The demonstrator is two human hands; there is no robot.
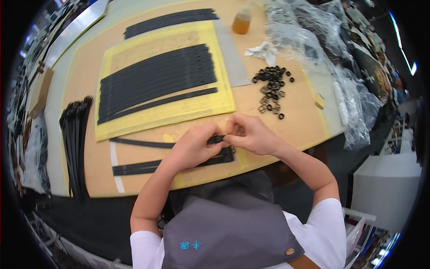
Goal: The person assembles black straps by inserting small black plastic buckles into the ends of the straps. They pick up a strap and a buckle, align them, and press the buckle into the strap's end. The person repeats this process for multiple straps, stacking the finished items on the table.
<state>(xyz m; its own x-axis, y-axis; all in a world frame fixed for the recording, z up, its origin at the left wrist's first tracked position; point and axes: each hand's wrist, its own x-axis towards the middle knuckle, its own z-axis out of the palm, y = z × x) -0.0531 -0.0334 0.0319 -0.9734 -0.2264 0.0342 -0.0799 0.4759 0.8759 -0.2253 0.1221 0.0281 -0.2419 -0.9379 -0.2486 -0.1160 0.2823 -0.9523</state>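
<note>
My left hand [195, 145] is closed around a narrow black strap [148, 143], whose long part trails left over the table. The strap's dark end [215, 139] pokes out between my left fingers. My right hand [251, 133] meets it there, thumb and finger pinched at the tip; any small part in that pinch is hidden. Just below my hands lie more black straps [139, 169], partly covered by my left hand and forearm. Beyond my right hand is a loose pile of small black rings and metal buckles [272, 87].
Rows of black straps [156, 74] lie on a yellow-edged board [165, 117] ahead. A bundle of looped black straps [75, 143] hangs over the table's left front edge. At the back stand a bottle of amber liquid [242, 22] and a white cloth [264, 52]. Clear plastic wrapping [304, 33] crowds the right.
</note>
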